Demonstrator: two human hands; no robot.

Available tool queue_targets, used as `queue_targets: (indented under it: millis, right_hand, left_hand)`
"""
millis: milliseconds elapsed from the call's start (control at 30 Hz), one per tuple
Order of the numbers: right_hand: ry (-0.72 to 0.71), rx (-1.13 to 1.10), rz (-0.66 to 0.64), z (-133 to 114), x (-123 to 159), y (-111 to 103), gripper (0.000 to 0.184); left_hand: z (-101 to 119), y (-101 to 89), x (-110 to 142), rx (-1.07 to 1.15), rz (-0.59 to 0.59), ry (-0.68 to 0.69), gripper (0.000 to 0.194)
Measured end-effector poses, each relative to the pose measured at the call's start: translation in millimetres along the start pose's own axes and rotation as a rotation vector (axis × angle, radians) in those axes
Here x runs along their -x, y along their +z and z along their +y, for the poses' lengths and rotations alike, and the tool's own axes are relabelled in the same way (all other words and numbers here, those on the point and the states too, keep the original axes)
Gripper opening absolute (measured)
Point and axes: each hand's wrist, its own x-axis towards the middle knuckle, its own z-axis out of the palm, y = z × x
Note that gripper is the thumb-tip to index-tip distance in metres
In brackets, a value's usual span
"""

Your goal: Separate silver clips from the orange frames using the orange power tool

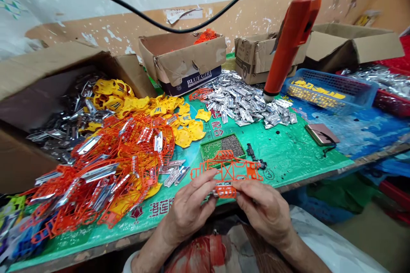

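Between my two hands, near the front edge of the table, is an orange plastic lattice frame (237,170). My left hand (192,204) pinches its left side, with fingertips by a small silvery part at the lower edge. From the other side, my right hand (264,207) grips the frame's lower right with thumb and fingers. Just behind the frame lies a green tray (211,152) with tiny metal screws (232,145) in its right half. Small black parts (256,157) lie to the right of this tray. My fingers partly hide the frame's lower edge.
A heap of orange frames (128,162) with silver pieces spreads at left, beside yellow parts (188,132). Silver pieces (246,102) pile up behind the tray. An orange electric screwdriver (291,42) hangs at right. Cardboard boxes (185,59) and a blue basket (361,94) stand behind.
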Motion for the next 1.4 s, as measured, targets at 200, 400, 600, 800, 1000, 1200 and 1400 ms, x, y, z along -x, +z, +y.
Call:
queue_targets:
  millis: [200, 400, 600, 800, 1000, 1200, 1400]
  right_hand:
    - [0.050, 0.001, -0.017, 4.5, 13.0, 0.3, 0.035]
    - [0.016, 0.020, -0.086, 9.5, 24.7, -1.0, 0.037]
    - [0.006, 0.024, -0.100, 9.7, 26.7, -2.1, 0.040]
    - [0.002, 0.005, -0.109, 5.6, 20.6, -1.2, 0.039]
    - [-0.014, 0.036, -0.106, 3.9, 20.4, 0.9, 0.036]
    - [-0.051, 0.083, -0.090, 0.8, 16.6, 6.0, 0.028]
    - [-0.025, 0.115, -0.045, -1.5, 20.0, 15.1, 0.048]
  left_hand:
    - [5.7, -0.3, 8.4, 0.027, 0.027, -0.076, 0.026]
    - [9.9, 0.9, 6.5, 0.074, 0.061, -0.056, 0.025]
    - [8.4, 2.6, 8.7, 0.189, 0.056, -0.056, 0.027]
    - [8.5, -1.9, 6.9, 0.227, 0.083, -0.094, 0.025]
    - [11.5, -2.8, 7.9, 0.262, 0.097, -0.149, 0.027]
    - [14.7, -2.9, 7.6, 0.162, 0.026, -0.209, 0.041]
    - [14.5, -6.5, 7.1, 0.126, -0.028, -0.237, 0.030]
